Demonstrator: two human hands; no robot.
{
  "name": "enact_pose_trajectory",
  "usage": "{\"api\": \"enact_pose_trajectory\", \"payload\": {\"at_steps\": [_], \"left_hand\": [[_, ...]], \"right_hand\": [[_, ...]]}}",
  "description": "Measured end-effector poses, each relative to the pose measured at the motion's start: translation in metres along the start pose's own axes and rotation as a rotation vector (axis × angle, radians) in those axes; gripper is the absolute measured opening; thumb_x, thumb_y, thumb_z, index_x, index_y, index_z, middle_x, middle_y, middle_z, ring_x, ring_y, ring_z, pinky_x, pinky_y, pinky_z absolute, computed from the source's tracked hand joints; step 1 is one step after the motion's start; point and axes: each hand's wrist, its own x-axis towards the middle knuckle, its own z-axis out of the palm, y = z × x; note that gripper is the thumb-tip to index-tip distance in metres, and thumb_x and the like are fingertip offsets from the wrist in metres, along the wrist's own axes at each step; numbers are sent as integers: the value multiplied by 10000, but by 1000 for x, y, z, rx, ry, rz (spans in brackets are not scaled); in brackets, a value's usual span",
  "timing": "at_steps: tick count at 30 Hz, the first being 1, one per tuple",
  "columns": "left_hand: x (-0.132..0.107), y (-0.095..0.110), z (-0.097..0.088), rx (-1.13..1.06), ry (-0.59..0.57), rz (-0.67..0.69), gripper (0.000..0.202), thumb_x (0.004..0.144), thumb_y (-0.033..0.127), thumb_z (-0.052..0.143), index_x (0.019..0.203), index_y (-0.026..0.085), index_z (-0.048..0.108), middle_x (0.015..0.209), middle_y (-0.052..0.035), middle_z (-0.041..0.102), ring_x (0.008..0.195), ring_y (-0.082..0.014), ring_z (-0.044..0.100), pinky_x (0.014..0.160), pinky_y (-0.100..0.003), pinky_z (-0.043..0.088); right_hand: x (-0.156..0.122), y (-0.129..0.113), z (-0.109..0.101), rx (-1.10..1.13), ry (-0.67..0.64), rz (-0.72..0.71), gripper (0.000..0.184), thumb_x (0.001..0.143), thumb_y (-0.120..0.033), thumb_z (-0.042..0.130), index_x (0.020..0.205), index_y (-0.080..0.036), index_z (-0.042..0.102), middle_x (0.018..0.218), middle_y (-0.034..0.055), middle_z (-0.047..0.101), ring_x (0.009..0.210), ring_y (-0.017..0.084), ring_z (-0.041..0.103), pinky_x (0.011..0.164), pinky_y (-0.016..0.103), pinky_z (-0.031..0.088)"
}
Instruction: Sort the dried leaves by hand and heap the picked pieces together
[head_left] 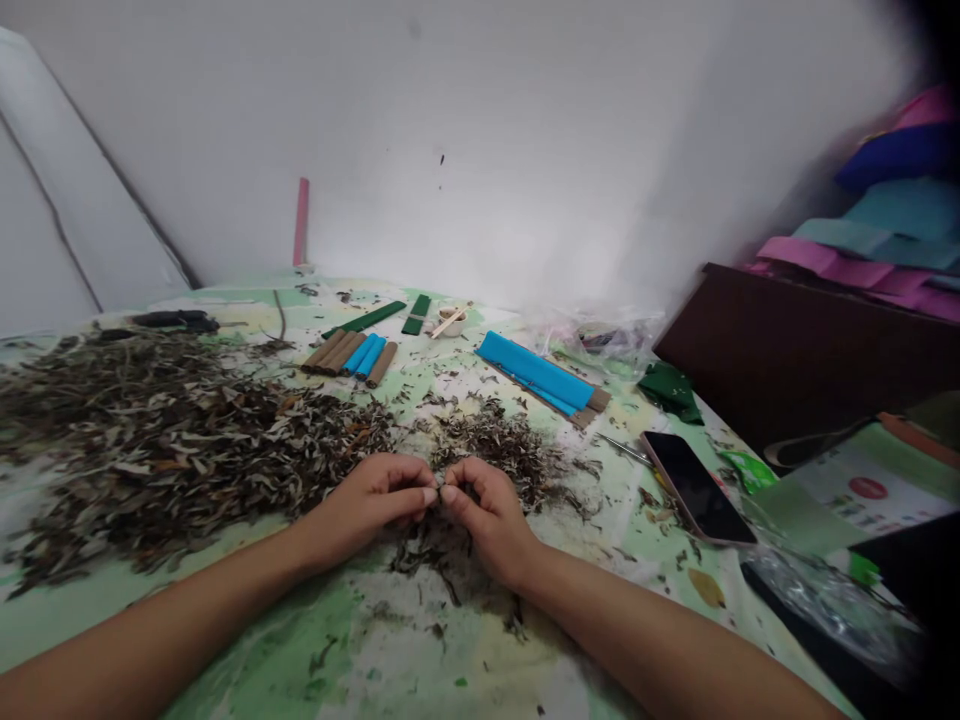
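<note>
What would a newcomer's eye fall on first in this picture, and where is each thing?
Probably first, the large heap of dried leaves across the table's left side. Next, front and centre, the left hand and right hand meet, fingertips pinching a small dark bit too tiny to identify. Beyond the hands, slightly right, a bright blue sheet stands out atop brown material.
</note>
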Motion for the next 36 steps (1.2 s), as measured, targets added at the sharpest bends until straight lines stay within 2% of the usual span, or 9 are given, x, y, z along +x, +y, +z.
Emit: {"api": "enact_pose_trajectory", "payload": {"at_steps": [6, 10, 13, 15, 20, 22, 26, 31, 36], "left_hand": [[-2, 0, -4, -62, 75, -15, 172, 686, 313, 544, 645, 149, 513, 518, 42, 476, 474, -90, 405, 462, -207, 294], [-1, 0, -3, -30, 56, 1, 193, 707, 329, 554, 653, 145, 528, 534, 35, 486, 501, -96, 415, 478, -208, 303], [-1, 1, -1, -1, 39, 17, 201, 718, 333, 556, 651, 145, 538, 534, 41, 470, 509, -94, 408, 478, -202, 295], [0, 2, -1, 15, 36, 15, 205, 720, 342, 555, 657, 147, 545, 536, 41, 469, 509, -95, 410, 476, -200, 295], [0, 5, 1, 73, 19, 15, 220, 731, 353, 541, 660, 146, 556, 553, 24, 511, 515, -104, 449, 488, -205, 329], [0, 4, 1, 113, -4, 41, 234, 750, 347, 529, 644, 141, 558, 555, 16, 520, 524, -108, 464, 503, -208, 343], [0, 2, 0, 199, -19, 100, 258, 786, 335, 507, 634, 136, 569, 575, 7, 532, 557, -115, 487, 535, -211, 366], [2, 0, -1, 279, 14, 148, 218, 785, 330, 513, 729, 140, 604, 614, 13, 534, 589, -120, 486, 550, -209, 374], [2, 3, 0, 273, 13, 135, 226, 777, 331, 494, 676, 144, 570, 587, 16, 512, 577, -119, 471, 547, -212, 372]], "right_hand": [[1, -3, -2, 155, 5, 38, 233, 782, -362, 498, 638, -182, 463, 601, -23, 406, 593, 120, 370, 568, 245, 297], [2, -5, -2, 135, -20, 33, 228, 789, -327, 465, 622, -179, 512, 606, -3, 474, 614, 134, 428, 606, 258, 342], [1, -6, -3, 74, 14, 40, 117, 709, -240, 482, 649, -180, 562, 648, 14, 538, 664, 154, 476, 640, 268, 368], [1, -6, -3, 46, 30, 33, 113, 679, -212, 471, 664, -181, 579, 673, 22, 562, 697, 165, 497, 659, 275, 378], [1, -6, -3, 30, 53, 23, 223, 797, -334, 462, 667, -180, 558, 664, 21, 544, 689, 156, 484, 651, 267, 379], [1, -5, -2, 27, 66, 24, 237, 803, -366, 489, 671, -178, 547, 657, 11, 517, 674, 146, 465, 627, 255, 367], [0, -4, -1, 4, 81, 27, 232, 788, -365, 527, 653, -177, 525, 643, -4, 480, 645, 131, 433, 594, 242, 344], [0, -6, -1, -95, 63, -9, 242, 800, -365, 514, 647, -177, 518, 636, -5, 482, 644, 131, 442, 607, 249, 346], [0, -5, -1, -110, 66, -18, 242, 806, -355, 516, 640, -179, 517, 629, -6, 484, 641, 131, 440, 600, 248, 339]]}}
